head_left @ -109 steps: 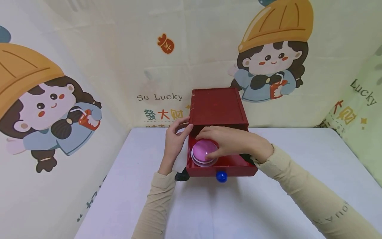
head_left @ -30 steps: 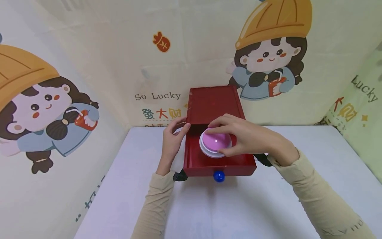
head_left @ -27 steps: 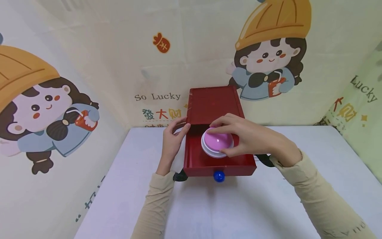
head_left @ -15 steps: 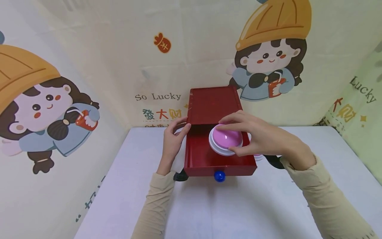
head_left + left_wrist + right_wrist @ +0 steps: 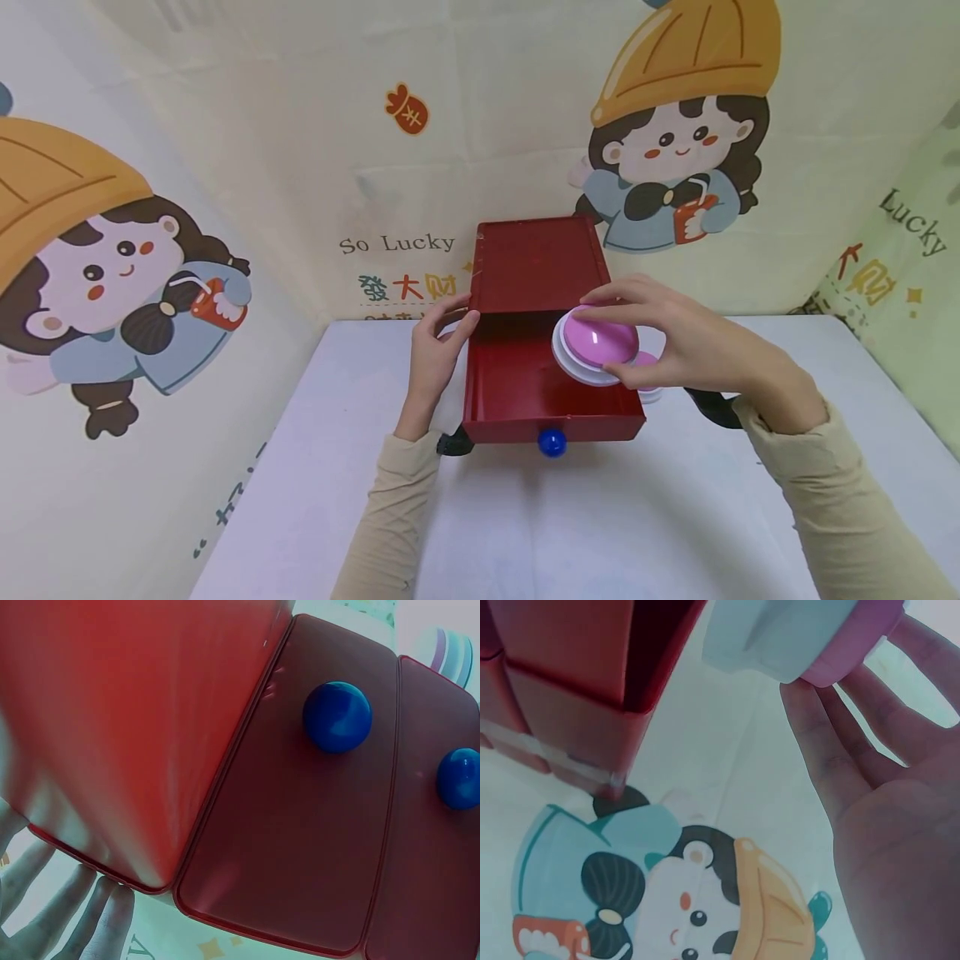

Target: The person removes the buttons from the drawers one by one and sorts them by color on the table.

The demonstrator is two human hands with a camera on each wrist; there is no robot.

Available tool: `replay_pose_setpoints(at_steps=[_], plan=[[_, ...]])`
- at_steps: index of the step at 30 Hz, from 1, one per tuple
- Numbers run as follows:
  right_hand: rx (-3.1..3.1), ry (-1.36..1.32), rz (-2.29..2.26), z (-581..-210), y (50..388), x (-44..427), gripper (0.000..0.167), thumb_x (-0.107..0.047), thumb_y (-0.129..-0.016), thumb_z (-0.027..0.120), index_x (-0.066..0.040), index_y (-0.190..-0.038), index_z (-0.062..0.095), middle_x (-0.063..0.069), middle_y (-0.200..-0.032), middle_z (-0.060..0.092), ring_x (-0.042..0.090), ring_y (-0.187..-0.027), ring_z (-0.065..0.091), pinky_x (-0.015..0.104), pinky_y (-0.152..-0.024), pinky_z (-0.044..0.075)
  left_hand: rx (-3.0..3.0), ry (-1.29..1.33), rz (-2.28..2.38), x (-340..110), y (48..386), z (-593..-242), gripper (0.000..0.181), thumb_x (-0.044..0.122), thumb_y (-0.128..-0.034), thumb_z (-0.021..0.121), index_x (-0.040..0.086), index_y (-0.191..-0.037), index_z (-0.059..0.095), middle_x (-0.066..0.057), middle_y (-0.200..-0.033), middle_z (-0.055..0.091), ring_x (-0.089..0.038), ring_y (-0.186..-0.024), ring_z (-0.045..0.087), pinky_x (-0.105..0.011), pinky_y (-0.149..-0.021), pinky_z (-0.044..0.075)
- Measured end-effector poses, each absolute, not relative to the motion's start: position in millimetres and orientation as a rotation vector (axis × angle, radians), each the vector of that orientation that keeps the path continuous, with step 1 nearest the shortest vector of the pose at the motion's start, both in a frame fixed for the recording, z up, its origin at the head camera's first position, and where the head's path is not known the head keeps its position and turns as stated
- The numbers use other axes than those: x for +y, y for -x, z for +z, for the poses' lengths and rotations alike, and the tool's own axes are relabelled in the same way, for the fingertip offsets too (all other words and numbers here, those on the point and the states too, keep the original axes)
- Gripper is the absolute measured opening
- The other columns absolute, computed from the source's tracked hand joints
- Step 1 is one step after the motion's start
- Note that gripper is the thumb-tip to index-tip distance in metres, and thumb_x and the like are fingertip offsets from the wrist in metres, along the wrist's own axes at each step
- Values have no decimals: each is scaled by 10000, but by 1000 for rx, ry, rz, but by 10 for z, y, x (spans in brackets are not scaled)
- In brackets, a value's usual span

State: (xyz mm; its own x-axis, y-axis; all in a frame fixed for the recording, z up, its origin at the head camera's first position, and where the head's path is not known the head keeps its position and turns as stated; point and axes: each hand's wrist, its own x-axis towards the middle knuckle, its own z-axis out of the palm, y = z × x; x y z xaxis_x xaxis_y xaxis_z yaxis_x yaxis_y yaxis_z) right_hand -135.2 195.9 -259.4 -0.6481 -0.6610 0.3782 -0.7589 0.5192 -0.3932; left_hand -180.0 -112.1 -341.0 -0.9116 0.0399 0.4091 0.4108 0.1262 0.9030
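Observation:
A red chest of drawers has its top drawer pulled out, with a blue knob on the front. My right hand pinches a round push button with a pink dome and white base, tilted above the drawer's right side. In the right wrist view, the fingertips of my right hand grip the rim of that button. My left hand touches the chest's left side with extended fingers. No other thing shows in the visible part of the drawer.
A second pink and white button stands on the white table right of the drawer, partly hidden by my right hand. Lower drawer fronts with blue knobs show in the left wrist view. A printed cloth hangs behind.
My right hand has picked the pink-domed button up from the drawer's left front and carried it up and right, uncovering the second button. My left hand stays at the chest's side.

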Motion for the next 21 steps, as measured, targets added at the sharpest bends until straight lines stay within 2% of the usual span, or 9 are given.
replay_pose_setpoints(at_steps=[6,12,21], plan=[[-2593,-1153,802,-2628,1327,2062,671,-98,-695,887,-158,-1318,644,-2,-1355,536,163,-1265,446,299,-831,575,-2115,443,-1855,-1119,1805,-3428,385,131,-954,659,-9,-1309,607,-180,-1302,612,-354,-1169,598,-221,-862,558],[-2573,-1140,804,-2654,1314,2157,697,-60,-685,885,-162,-1329,639,-14,-1349,539,129,-1254,440,228,-844,549,-2113,432,-1859,-1115,1797,-3429,380,122,-953,659,-13,-1304,611,-182,-1298,614,-329,-1158,605,-218,-858,559],[-2592,-1068,833,-2684,1302,2262,710,-121,-661,923,-172,-1313,646,-24,-1345,545,84,-1235,427,227,-806,560,-2104,430,-1857,-1110,1794,-3424,380,114,-953,656,-15,-1307,608,-182,-1299,616,-329,-1161,606,-226,-865,560]])
